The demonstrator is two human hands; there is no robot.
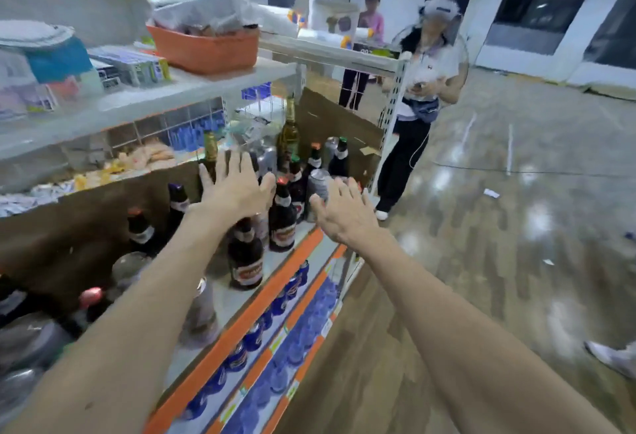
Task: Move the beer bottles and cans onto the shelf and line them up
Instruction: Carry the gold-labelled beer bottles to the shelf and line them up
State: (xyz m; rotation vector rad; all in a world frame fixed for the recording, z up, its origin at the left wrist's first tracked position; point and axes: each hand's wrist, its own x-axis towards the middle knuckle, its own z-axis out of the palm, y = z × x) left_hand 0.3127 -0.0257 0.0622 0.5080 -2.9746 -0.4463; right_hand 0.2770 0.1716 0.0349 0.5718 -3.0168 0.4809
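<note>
Both arms reach out over the shelf (241,309), the white board with the orange front lip, and neither hand has anything in it. The left hand (234,189) is spread flat, fingers splayed, above the brown bottles (282,216) that stand in a loose cluster toward the far end of the shelf; the right hand (340,213) is likewise open, palm down, just this side of a silver can (318,185) near the shelf's front edge. More bottles stand along the shelf nearer the person, dark glass with red-and-white labels, and a tall green one (290,130) rises behind the cluster. They are on the shelf already but scattered, not in a row, so I judge the work has come to the lining-up part, or to a reach for the next piece to shift. The picture is blurred around the fingers, so whether either hand touches glass or tin I cannot tell. The next move, I think, wants each hand to close round one thing, the right on the can, the left on a bottle neck, without knocking the close neighbours, which stand crowded and would topple easily. Below the shelf, blue cans (254,337) sit in tidy rows on a lower board.
</note>
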